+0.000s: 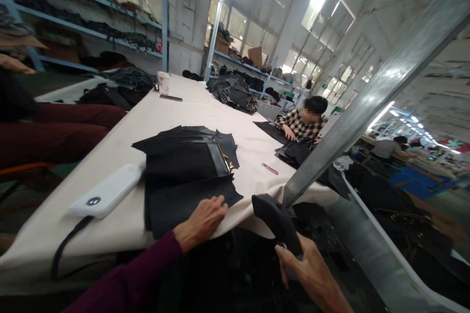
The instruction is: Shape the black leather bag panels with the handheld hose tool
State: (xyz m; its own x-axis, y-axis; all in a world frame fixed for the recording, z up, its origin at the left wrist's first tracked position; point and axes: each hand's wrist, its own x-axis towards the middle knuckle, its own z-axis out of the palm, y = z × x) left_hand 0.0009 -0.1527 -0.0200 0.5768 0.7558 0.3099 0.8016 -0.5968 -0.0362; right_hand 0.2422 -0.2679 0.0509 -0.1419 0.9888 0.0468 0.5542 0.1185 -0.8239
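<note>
My left hand point(203, 220) rests on the near right edge of a stack of black bag panels point(183, 164), its fingers bent and lying on the top layer. Brass-coloured fittings and a strip show along the stack's right side. In my right hand point(304, 269) is a curved black piece point(277, 217), gripped by its lower end, just off the table's edge. It looks like a folded panel, but its exact kind is unclear. A pair of small pink-handled snips point(270, 168) lies on the table beyond my hands.
The cream-covered table point(191, 102) also bears a white device point(106, 190) with a black cord. A metal post point(367, 88) rises at its right edge. Opposite sits a person in a checked shirt point(301, 124) beside black panels. A metal-sided bin point(382, 234) stands to the right.
</note>
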